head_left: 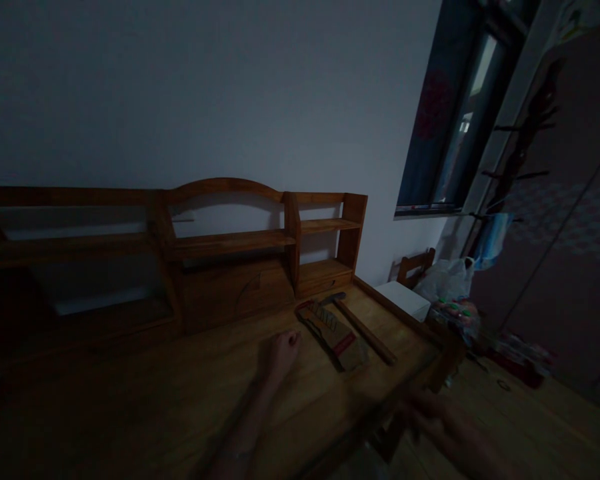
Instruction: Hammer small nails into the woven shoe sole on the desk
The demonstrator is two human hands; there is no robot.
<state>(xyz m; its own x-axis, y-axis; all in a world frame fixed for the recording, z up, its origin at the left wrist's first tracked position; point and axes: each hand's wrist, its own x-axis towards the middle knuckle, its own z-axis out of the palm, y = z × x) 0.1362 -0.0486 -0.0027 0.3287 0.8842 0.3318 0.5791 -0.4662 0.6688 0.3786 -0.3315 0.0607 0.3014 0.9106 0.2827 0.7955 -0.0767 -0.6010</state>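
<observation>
**A:** How are the person's hands placed?

**B:** The left hand (pixel 281 352) rests on the wooden tabletop (pixel 155 400). Its forearm stretches forward from the lower edge of the view, and the fingers curl into a loose fist with nothing seen inside. The right hand (pixel 443 421) hangs low, past the tabletop's front right corner. It is too blurred to tell whether the fingers are spread or closed.

**A:** What lies nearest the hands?

**B:** A flat brown packet (pixel 336 335), which looks like cardboard and has a red band across it, lies just to the right of the left hand without touching it. Its printing is too dim to read. A hammer (pixel 365 328) lies along the packet's right side. Its dark metal head points toward the shelves, and its long wooden handle runs toward the front right corner.

**A:** And the surroundings?

**B:** A wooden shelf unit (pixel 230 240) with an arched middle section stands at the back of the tabletop, against a plain pale wall. Off to the right, a white box (pixel 403 299) and a crumpled plastic bag (pixel 445 280) sit below a dark window (pixel 455 133). The room is dim.
</observation>
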